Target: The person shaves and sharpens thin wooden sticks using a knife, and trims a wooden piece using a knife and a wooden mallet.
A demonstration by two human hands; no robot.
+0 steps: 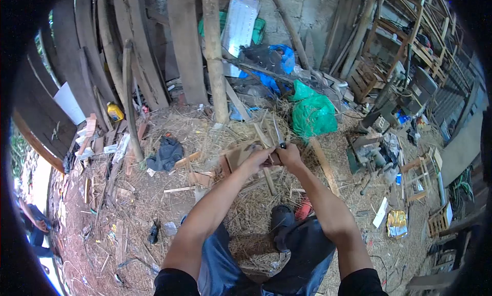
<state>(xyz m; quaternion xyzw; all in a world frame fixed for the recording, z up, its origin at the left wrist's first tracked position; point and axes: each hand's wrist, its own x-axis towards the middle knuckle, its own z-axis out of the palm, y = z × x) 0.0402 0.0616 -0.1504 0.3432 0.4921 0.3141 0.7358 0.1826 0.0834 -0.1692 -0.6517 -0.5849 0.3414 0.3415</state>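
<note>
Both of my hands are close together in front of my knees. My right hand (289, 156) is closed round the dark handle of a knife (278, 132), whose blade points up and away from me. Beside it, my left hand (260, 158) has its fingers closed on something small that I cannot make out, partly hidden by the hand. Just beyond and left of my hands lies a wooden board (236, 156). A thin wood strip (262, 135) slants past the knife's left side.
A green sack (312, 114) lies beyond my right hand, near a wooden post (215, 65). Dark cloth (166, 153) lies at the left, a plank (324, 165) at the right. Another person's hand (41, 225) shows at the far left edge.
</note>
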